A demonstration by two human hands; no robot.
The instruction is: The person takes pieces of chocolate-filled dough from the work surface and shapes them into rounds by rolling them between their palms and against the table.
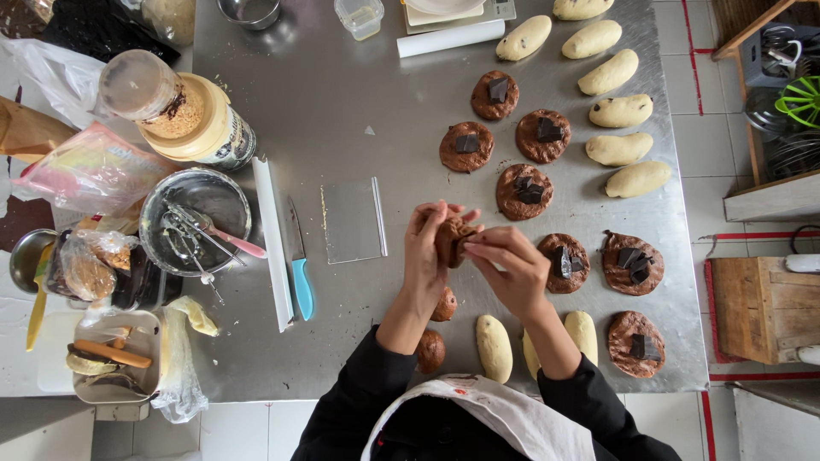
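At the far left of the steel bench (342,102) sits a metal bowl (195,220) with a whisk (186,232) and a pink-handled spatula (239,243) resting inside it, pushed aside where they stay out of my working space. Next to it a knife with a blue handle (301,277) and a clear scraper (352,220) lie flat, near enough to grab. In the middle, my left hand (424,256) cups a piece of chocolate dough (451,239) from behind, fingers curled around it, while my right hand (512,266) pinches its edge between fingertips and thumb, so the dough is lifted off the bench between both palms. Just below sit two closed brown dough balls (431,348). Further right, flat chocolate rounds (524,192) topped with dark chocolate pieces lie spaced apart so they do not stick, and pale oval rolls (619,111) line the right edge.
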